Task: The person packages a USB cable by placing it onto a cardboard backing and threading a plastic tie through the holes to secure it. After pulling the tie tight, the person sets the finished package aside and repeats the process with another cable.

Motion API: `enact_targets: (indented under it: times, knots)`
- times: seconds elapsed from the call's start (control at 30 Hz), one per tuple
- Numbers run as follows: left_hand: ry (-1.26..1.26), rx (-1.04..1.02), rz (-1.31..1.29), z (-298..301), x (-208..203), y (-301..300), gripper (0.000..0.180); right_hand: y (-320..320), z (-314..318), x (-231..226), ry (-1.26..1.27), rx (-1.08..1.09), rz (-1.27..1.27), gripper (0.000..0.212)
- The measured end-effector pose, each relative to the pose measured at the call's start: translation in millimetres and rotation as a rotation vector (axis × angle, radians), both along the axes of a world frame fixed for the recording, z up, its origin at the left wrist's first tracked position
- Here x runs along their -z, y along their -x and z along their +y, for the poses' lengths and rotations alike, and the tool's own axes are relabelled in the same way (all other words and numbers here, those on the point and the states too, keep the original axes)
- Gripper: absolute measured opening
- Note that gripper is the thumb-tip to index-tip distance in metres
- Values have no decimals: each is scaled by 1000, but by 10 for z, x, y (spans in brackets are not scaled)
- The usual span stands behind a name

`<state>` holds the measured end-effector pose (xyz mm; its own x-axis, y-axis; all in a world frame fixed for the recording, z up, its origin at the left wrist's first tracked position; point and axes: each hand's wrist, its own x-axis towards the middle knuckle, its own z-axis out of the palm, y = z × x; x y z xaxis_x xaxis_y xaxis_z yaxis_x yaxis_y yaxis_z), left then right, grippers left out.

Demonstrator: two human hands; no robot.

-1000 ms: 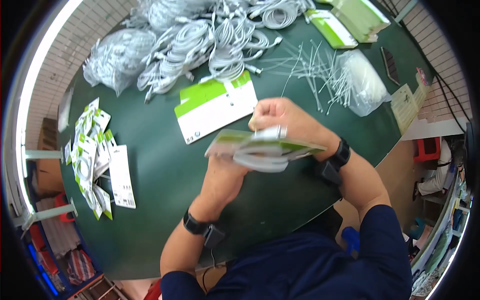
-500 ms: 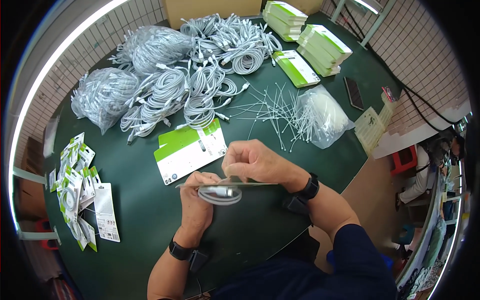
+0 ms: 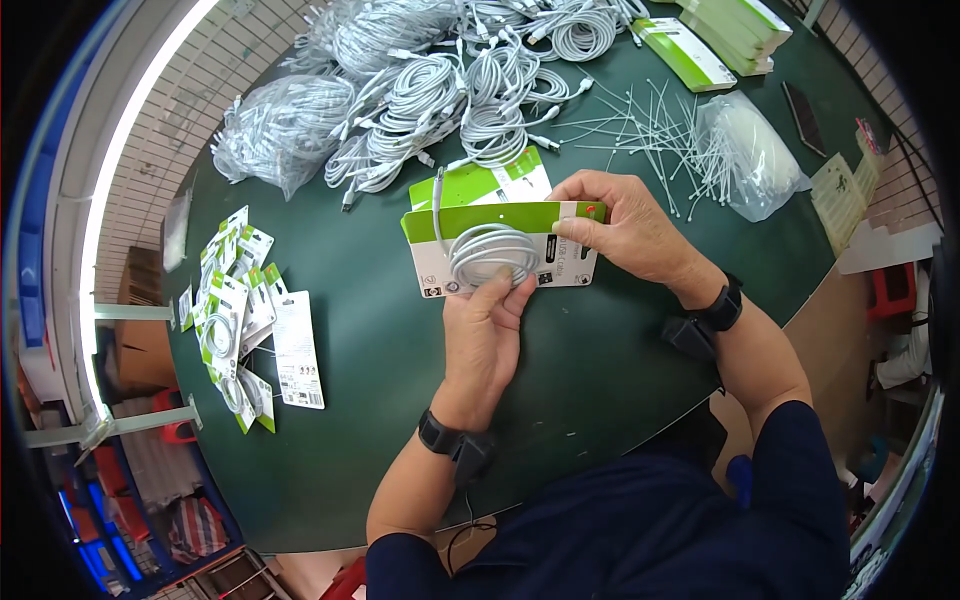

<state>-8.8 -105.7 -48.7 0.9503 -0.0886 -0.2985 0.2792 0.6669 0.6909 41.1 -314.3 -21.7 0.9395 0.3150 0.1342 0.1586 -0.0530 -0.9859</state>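
Note:
A green-and-white packaging card (image 3: pixel 578 268) is held up in front of me, its printed face toward me. Against it lies a coiled white cable (image 3: pixel 494 250), one end sticking up past the card's left part. My left hand (image 3: pixel 484 330) pinches the coil and the card's lower edge, thumb over the loops. At the upper right corner, my right hand (image 3: pixel 625 225) grips the card between thumb and fingers. Just behind, another green-and-white card (image 3: pixel 525 178) lies on the table, partly hidden.
Cable coils (image 3: pixel 420 95) and bagged cables (image 3: pixel 285 130) fill the far side. White zip ties (image 3: pixel 650 130) spread beside a plastic bag (image 3: pixel 745 150). Stacked cards (image 3: pixel 735 30) and a phone (image 3: pixel 803 117) lie far right. Carded cables (image 3: pixel 235 310) are piled on the left.
The card has turned from edge-on to show its printed face and the coil. My right hand has moved to its upper right corner. The whole view has shifted.

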Motion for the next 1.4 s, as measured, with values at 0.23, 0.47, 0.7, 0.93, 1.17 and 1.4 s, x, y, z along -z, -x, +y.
enact_targets:
  times: [0.23, 0.47, 0.7, 0.93, 1.17, 1.4]
  knots:
    - [-383, -42, -171, 203, -91, 14, 55, -29, -64, 27, 158, 133, -17, 17]
    - [-1662, -105, -793, 419, -400, -165, 78, -12, 4, -52, 260, 64, -142, 19]
    - [-1868, 124, -871, 377, -360, -148, 69, 23, 34, 24, 249, 56, -160, 20]
    - [-1770, 123, -978, 285, -349, -142, 58, 44, 30, 13, 284, 38, -173, 21]
    - [-1850, 182, -1074, 195, -400, -143, 53, 63, 99, 29, 197, 74, -392, 25]
    - [-1839, 139, -981, 183, -389, -91, 55, 72, 175, 3, 372, 99, -792, 31]
